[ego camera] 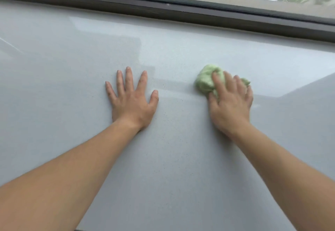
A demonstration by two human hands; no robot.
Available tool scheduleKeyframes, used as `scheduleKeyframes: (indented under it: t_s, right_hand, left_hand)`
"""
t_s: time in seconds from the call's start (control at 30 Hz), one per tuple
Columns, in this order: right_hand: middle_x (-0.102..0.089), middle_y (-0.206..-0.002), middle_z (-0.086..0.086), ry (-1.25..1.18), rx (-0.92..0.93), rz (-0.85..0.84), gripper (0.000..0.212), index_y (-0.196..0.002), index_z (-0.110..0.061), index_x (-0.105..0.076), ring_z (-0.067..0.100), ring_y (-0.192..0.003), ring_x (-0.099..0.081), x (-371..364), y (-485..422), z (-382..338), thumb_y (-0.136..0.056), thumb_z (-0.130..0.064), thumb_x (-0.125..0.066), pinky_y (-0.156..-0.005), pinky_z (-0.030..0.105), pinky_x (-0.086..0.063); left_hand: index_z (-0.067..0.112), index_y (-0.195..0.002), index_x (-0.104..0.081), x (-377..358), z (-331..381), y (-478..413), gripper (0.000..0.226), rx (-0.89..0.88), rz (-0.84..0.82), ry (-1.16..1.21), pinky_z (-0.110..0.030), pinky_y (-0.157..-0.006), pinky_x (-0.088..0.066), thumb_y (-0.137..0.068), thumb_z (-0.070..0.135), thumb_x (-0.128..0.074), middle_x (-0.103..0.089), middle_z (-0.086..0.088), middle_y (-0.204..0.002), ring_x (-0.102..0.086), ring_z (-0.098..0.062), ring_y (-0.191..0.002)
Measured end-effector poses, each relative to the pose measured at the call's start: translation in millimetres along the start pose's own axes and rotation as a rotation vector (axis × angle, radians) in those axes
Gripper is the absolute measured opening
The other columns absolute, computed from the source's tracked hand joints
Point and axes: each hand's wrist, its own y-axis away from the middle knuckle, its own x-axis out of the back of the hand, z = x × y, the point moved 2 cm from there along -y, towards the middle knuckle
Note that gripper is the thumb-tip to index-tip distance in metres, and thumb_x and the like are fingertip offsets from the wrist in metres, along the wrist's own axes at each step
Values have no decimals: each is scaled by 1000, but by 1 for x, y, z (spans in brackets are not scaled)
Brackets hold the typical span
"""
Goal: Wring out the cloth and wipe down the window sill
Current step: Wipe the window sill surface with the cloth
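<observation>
Right hand [230, 101]: grip closed over bunched green cloth [206, 81], fingers draped on top, thumb at its near edge, pressing it to window sill [72, 71], right of centre. Left hand [131, 100]: flat, 5 fingers spread, holding nothing; likely bracing the lean. Wiping step, I judge.

The cloth [206, 81] is pale green. The window sill [163, 149] is light grey with fine dark speckles. The window frame [163, 11] is dark brown.
</observation>
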Motion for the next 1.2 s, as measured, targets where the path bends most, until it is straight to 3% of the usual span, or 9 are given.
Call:
scheduleKeyframes:
  t_s: [0.1,0.17,0.3,0.4,0.57,0.67,0.87,1.1,1.2]
  right_hand:
    - [-26,-161,-4,59,296,-79,58,-150,-40,-27,27,-149,-16,-6,71,-11,-93,-47,-33,-120,52,-6]
    - [-25,-161,-8,52,379,-156,58,-150,-43,-26,24,-150,-15,-3,76,1,-93,-48,-32,-121,48,-4]
    - [-21,-162,-7,-16,80,-61,58,-150,-45,-23,22,-150,-11,2,38,16,-93,-47,-34,-121,46,0]
    - [-17,-162,-7,-53,-74,-18,55,-150,-43,-21,24,-150,-7,-6,58,-3,-97,-44,-35,-120,49,3]
    - [-26,-160,-5,43,264,-75,59,-151,-40,-27,28,-149,-17,-18,188,-35,-93,-44,-36,-119,54,-9]
    - [-30,-159,-6,88,388,-142,61,-150,-41,-30,26,-149,-20,-15,202,-14,-90,-44,-40,-120,51,-12]
    - [-20,-162,-5,-15,-91,-15,59,-151,-41,-21,25,-150,-9,-18,185,-28,-93,-46,-32,-120,50,1]
    - [-26,-161,-6,79,396,-158,60,-152,-41,-26,25,-150,-15,-21,285,-33,-94,-43,-39,-120,52,-11]
    - [-31,-159,-4,72,227,-95,59,-150,-41,-28,25,-148,-19,-19,258,-16,-91,-44,-37,-120,50,-8]
  left_hand:
    - [36,-156,-6,1,0,0,74,-2,-9,1,-61,-117,9,-90,67,-15,8,-7,-166,15,-28,-151]
    - [37,-156,-8,2,-2,1,75,-1,-24,12,-60,-117,11,-89,69,-21,8,-7,-166,15,-27,-151]
    - [40,-154,-19,10,-12,-3,73,-46,-114,169,-54,-117,16,-90,67,-40,8,-3,-167,16,-22,-151]
    - [33,-153,-28,16,-21,20,63,-154,-96,146,-55,-117,15,-96,56,-40,-1,-5,-167,11,-20,-152]
    - [28,-145,-41,3,-26,125,65,-246,-30,218,-56,-118,13,-90,56,-22,-15,-8,-165,-1,-21,-153]
    - [31,-150,-34,-6,-35,177,68,-210,-83,221,-52,-118,16,-90,58,-17,-7,-5,-166,7,-18,-153]
    - [34,-157,-8,-21,-44,197,68,-273,-65,28,-55,-118,15,-93,57,-12,10,-3,-166,19,-19,-151]
    - [34,-157,-7,-22,-46,197,68,-289,-61,22,-58,-118,11,-93,57,-9,9,-4,-166,17,-20,-151]
    - [33,-157,-6,-22,-46,196,68,-295,-59,16,-57,-118,12,-92,57,-8,8,-4,-166,16,-21,-151]
